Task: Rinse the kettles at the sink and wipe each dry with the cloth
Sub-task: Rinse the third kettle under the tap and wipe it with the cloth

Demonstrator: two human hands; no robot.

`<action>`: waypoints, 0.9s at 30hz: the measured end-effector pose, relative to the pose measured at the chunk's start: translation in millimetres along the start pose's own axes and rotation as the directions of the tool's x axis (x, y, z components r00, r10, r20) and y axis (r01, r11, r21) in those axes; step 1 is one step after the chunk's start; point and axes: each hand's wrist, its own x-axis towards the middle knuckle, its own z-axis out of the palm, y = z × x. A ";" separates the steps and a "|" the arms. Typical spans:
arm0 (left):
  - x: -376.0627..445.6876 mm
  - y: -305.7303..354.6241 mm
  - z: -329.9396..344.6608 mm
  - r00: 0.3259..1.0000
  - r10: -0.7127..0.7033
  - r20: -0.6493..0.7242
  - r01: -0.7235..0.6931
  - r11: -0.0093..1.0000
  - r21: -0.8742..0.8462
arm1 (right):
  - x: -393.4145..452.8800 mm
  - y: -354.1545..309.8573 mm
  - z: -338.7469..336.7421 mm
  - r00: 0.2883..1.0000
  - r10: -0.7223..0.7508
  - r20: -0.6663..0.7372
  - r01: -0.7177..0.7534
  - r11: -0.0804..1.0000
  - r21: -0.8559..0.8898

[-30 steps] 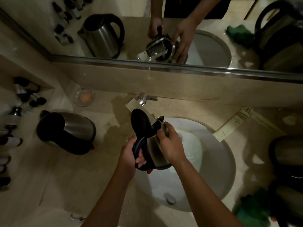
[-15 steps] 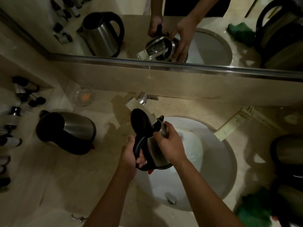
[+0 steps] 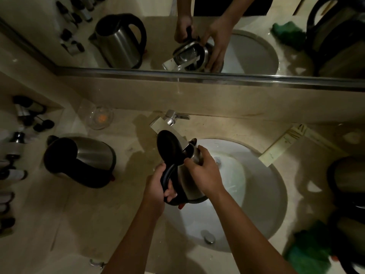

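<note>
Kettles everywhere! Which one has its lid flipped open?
The kettle held over the sink, left hand on its handle, right hand on its body. The kettle on the left counter is not held.

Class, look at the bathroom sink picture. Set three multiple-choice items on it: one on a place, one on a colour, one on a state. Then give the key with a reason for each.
1. Where is the held kettle?
A. over the sink basin
B. on the floor
C. on a shelf

2. What colour is the cloth at lower right?
A. white
B. green
C. red

3. How is the held kettle's lid?
A. shut
B. missing
C. open

Key: 1 A, the left hand grips its handle and the right hand its body, over the basin. 2 B, it shows green. 3 C, the lid stands up, swung open.
</note>
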 end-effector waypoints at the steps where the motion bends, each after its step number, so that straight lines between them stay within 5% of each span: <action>1: -0.3 0.5 0.2 1.000 -0.001 0.010 0.001 1.000 0.000 | 0.6 1.1 -0.5 1.000 -0.004 -0.001 0.004 1.000 0.002; 27: 1.3 -7.1 2.1 0.997 0.033 0.067 -0.031 0.999 -0.031 | 1.7 1.1 -1.4 1.000 -0.030 0.000 0.030 0.999 -0.035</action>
